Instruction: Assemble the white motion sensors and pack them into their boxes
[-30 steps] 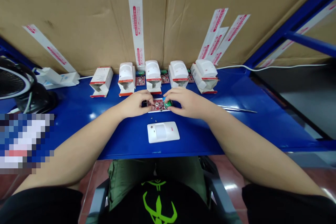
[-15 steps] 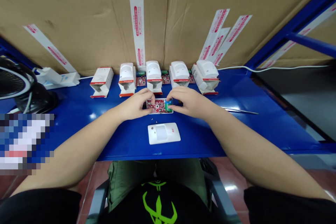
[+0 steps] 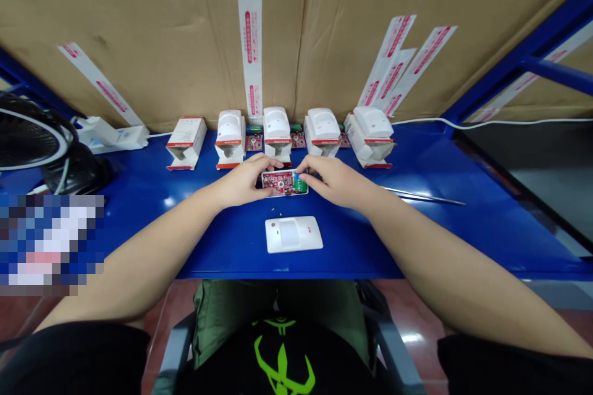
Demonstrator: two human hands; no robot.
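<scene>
You sit at a blue tabletop [image 3: 463, 234], glossy enough to catch patches of light. Behind it stands a sheet of brown cardboard [image 3: 162, 24], with strips of red-printed white tape [image 3: 250, 31] on it. At your far left are a black fan [image 3: 76, 163] and a white power strip [image 3: 125, 137]; on the right, a white cable [image 3: 509, 125] runs past the blue metal frame [image 3: 560, 74]. Reddish tiles [image 3: 410, 315] cover the floor below.

In front of the cardboard is a row of 5 small boxes [image 3: 186, 139], 4 with a white casing [image 3: 323, 123] on top.

The open white housing [image 3: 287, 195] lies mid-table between your hands, its red circuit board [image 3: 278, 184] facing up. Your left hand [image 3: 245, 182] grips its left end, thumb on the near edge, fingers around the far side. Your right hand [image 3: 340, 181] has bent fingers touching the green-and-blue battery [image 3: 301, 184]; whether they pinch it, you cannot tell. Nearer you lie a white cover [image 3: 294, 234] and 2 tiny specks [image 3: 273, 209]; a thin metal tool [image 3: 424, 196] rests beyond your right wrist.
</scene>
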